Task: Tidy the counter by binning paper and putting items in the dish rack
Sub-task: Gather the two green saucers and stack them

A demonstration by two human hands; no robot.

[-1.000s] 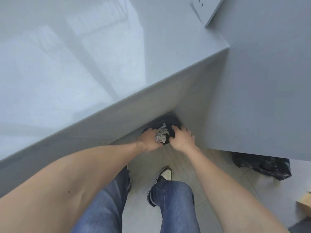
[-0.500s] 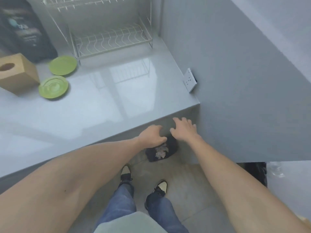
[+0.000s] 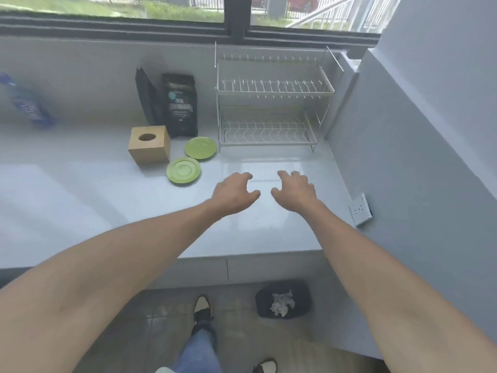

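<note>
Left hand (image 3: 233, 193), right hand (image 3: 294, 191): both empty, fingers loosely spread, hovering over the grey counter (image 3: 107, 200), probably poised for the plates. Crumpled paper (image 3: 281, 304): lying in the black bin (image 3: 301, 294) on the floor; binning looks done. Two green plates (image 3: 183, 170) (image 3: 201, 148): flat beside the wooden tissue box (image 3: 149, 144), left of the empty dish rack (image 3: 269, 109). Half a second earlier the hands hung below the counter edge, over the bin.

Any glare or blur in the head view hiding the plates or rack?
Head view: window glare streaks the counter before the dish rack; both green plates read clearly; the blue packet at far left is smeared; wide-angle distortion bends the edges.
</note>
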